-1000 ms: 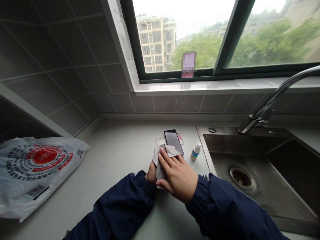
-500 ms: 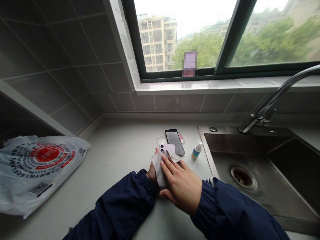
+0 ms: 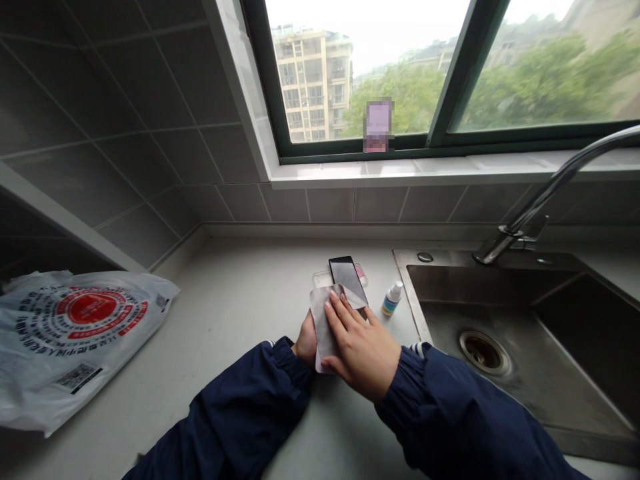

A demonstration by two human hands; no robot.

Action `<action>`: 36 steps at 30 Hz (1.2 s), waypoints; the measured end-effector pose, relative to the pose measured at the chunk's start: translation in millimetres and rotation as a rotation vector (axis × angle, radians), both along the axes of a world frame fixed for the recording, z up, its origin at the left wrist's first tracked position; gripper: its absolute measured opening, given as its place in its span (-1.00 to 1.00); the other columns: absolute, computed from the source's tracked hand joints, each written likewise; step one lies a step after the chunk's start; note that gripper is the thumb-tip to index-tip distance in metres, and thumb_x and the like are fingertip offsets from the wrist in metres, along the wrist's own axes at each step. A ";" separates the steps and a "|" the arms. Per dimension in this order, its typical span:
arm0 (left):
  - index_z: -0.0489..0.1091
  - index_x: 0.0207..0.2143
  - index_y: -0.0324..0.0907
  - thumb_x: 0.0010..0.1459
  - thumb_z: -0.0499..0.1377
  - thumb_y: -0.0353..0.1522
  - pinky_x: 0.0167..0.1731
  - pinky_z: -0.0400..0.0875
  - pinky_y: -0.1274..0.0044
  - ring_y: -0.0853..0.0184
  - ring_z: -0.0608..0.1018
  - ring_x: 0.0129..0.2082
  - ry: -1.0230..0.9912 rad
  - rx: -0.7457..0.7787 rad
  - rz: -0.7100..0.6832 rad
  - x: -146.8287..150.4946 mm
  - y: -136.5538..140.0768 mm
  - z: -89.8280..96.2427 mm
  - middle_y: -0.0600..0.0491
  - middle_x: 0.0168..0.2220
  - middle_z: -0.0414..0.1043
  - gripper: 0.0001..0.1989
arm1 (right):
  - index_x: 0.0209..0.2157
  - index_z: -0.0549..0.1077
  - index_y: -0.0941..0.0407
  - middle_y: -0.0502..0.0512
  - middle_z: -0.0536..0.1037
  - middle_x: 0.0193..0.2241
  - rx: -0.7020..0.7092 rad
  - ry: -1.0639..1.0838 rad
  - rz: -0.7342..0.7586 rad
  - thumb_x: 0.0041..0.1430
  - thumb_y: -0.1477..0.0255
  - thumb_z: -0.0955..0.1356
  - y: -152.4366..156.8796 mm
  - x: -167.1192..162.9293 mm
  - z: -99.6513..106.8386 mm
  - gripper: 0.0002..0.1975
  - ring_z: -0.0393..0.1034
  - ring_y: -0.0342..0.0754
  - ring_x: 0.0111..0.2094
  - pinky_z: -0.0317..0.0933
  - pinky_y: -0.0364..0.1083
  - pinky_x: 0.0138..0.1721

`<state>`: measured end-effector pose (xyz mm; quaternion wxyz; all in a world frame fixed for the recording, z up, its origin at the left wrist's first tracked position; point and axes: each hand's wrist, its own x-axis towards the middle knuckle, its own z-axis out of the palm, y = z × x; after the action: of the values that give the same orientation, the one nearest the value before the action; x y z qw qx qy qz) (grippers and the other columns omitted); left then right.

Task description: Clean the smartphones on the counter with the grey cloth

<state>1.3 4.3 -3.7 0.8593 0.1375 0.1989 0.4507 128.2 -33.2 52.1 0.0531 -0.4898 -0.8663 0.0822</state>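
Observation:
A grey cleaning cloth [image 3: 323,320] with zigzag edges is spread over a pale purple phone [image 3: 326,369], of which only a strip of the lower edge shows. From the left side, my left hand [image 3: 304,345] is closed around this phone, its fingers mostly hidden underneath. My right hand [image 3: 366,353] lies flat on top of the cloth, fingers stretched out and pressing it against the phone. Just beyond them a dark-screened phone [image 3: 346,268] rests on a clear case [image 3: 321,279]. A small white spray bottle [image 3: 393,299] with a blue and yellow label stands to the right.
On the right is a steel sink [image 3: 417,313] with a chrome faucet [image 3: 530,207]. A white plastic bag [image 3: 45,380] with red print lies on the counter [image 3: 235,300] at the left. A windowsill [image 3: 340,175] runs along the back above the tiles.
The cloth has slid up over the phone under my right hand and now hides its camera end. My left hand still holds the phone. The view has shifted slightly.

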 end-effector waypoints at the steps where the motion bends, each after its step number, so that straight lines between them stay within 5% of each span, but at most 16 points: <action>1: 0.53 0.03 -0.20 0.39 -0.20 -0.14 0.36 0.00 0.26 0.11 0.24 0.35 -0.001 0.007 -0.007 -0.5 -0.1 0.7 -0.06 0.18 0.44 -0.42 | 0.41 -0.05 0.34 0.40 -0.25 0.42 0.004 0.004 0.002 0.20 0.13 0.38 -1.8 -0.6 -0.5 -0.05 -0.21 0.33 0.42 -0.04 0.37 0.27; 8: 0.60 -0.13 -0.22 0.23 -0.02 0.13 0.28 0.14 0.27 -0.02 0.41 0.22 0.007 0.003 -0.192 -9.2 3.5 -0.2 -0.13 -0.06 0.59 -0.32 | 0.39 0.03 0.31 0.41 -0.26 0.42 0.005 0.036 0.036 0.12 0.02 0.44 -19.2 -12.8 -9.2 0.02 -0.08 0.42 0.38 -0.03 0.36 0.26; 13: 0.60 -0.14 -0.20 0.22 0.00 0.13 0.30 0.10 0.32 0.01 0.45 0.18 0.020 0.006 -0.165 -11.2 6.2 -3.5 -0.10 -0.12 0.61 -0.35 | 0.40 -0.01 0.30 0.39 -0.30 0.43 0.020 0.047 0.044 0.11 0.00 0.44 -21.4 -17.0 -18.1 0.05 -0.10 0.42 0.38 -0.06 0.37 0.27; 20: 0.56 -0.06 -0.25 0.27 -0.07 0.11 0.32 0.01 0.32 0.04 0.28 0.33 0.026 0.010 -0.155 -9.5 7.4 -7.4 -0.18 0.07 0.51 -0.31 | 0.39 0.02 0.30 0.40 -0.23 0.42 -0.002 0.034 0.086 0.15 0.06 0.43 -9.9 -5.5 -8.1 -0.02 -0.04 0.35 0.38 0.00 0.30 0.27; 27: 0.31 0.26 -0.22 0.37 -0.19 -0.04 0.39 -0.14 0.33 0.16 0.24 0.35 -0.051 0.068 -0.060 -3.9 6.7 -10.9 -0.11 0.21 0.41 -0.35 | 0.40 -0.02 0.34 0.42 -0.25 0.42 -0.034 -0.006 -0.007 0.19 0.12 0.39 5.2 4.0 -2.7 -0.05 -0.23 0.34 0.43 -0.02 0.33 0.29; 36: 0.47 0.11 -0.25 0.36 -0.16 -0.03 0.36 -0.04 0.27 0.07 0.25 0.34 -0.053 0.011 -0.070 -2.7 4.1 -4.2 -0.12 0.19 0.43 -0.36 | 0.40 -0.03 0.36 0.43 -0.25 0.42 -0.034 -0.005 -0.021 0.22 0.15 0.37 -0.3 -1.2 -3.0 -0.08 -0.24 0.34 0.43 -0.01 0.32 0.29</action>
<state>-1.4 8.4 -7.9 0.8787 0.1370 0.1687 0.4251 127.0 -33.5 49.1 0.0437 -0.5001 -0.8597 0.0950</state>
